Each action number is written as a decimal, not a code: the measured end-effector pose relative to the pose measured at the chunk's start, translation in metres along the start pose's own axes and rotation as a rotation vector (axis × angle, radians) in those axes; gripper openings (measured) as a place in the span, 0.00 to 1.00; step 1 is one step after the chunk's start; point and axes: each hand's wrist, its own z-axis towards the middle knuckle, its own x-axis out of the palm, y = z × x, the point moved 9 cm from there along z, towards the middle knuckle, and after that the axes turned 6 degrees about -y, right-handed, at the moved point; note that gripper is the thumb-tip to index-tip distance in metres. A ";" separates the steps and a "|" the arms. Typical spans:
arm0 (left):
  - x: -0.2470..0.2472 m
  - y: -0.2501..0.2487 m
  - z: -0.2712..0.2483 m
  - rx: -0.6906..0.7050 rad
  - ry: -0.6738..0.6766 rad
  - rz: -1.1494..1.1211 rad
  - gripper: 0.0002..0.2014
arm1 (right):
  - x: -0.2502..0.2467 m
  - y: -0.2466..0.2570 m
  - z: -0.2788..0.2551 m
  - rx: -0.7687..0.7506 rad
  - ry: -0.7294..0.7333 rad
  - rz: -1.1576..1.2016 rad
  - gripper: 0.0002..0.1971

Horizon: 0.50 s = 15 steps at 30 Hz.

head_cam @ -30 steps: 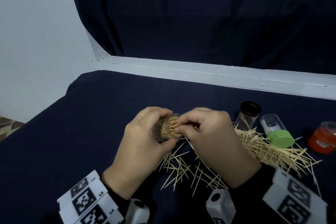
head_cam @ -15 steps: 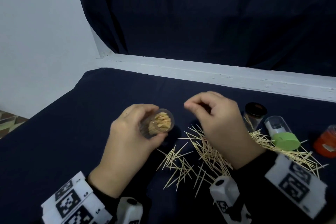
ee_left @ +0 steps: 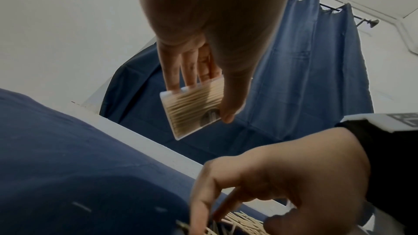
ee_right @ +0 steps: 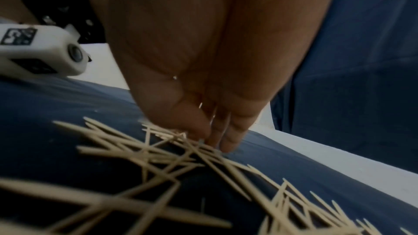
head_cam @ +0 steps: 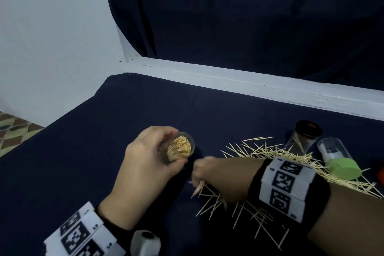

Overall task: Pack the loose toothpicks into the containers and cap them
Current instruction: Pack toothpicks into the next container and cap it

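My left hand (head_cam: 145, 168) grips a clear round container (head_cam: 178, 149) packed with toothpicks, its open mouth tilted up and to the right. The left wrist view shows the same container (ee_left: 192, 108) held between fingers and thumb. Loose toothpicks (head_cam: 259, 156) lie scattered over the dark blue cloth to the right and in front. My right hand (head_cam: 209, 174) reaches down just right of the container, with fingertips (ee_right: 217, 140) bunched on the near edge of the pile and pinching a few toothpicks (head_cam: 199, 187). The right hand (ee_left: 260, 185) also shows below the container in the left wrist view.
A clear container with a black rim (head_cam: 304, 136) and a clear container with a green cap (head_cam: 340, 162) sit at the far right of the pile. An orange object (head_cam: 381, 175) peeks in at the right edge. A white ledge (head_cam: 228, 83) runs along the table's back.
My right hand left the container's mouth and dropped down to the loose toothpicks in front of it. The left hand keeps holding the container, shifted slightly left.
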 end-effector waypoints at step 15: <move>0.006 -0.001 -0.001 -0.014 0.040 -0.015 0.26 | 0.005 -0.003 -0.033 -0.096 -0.081 -0.189 0.36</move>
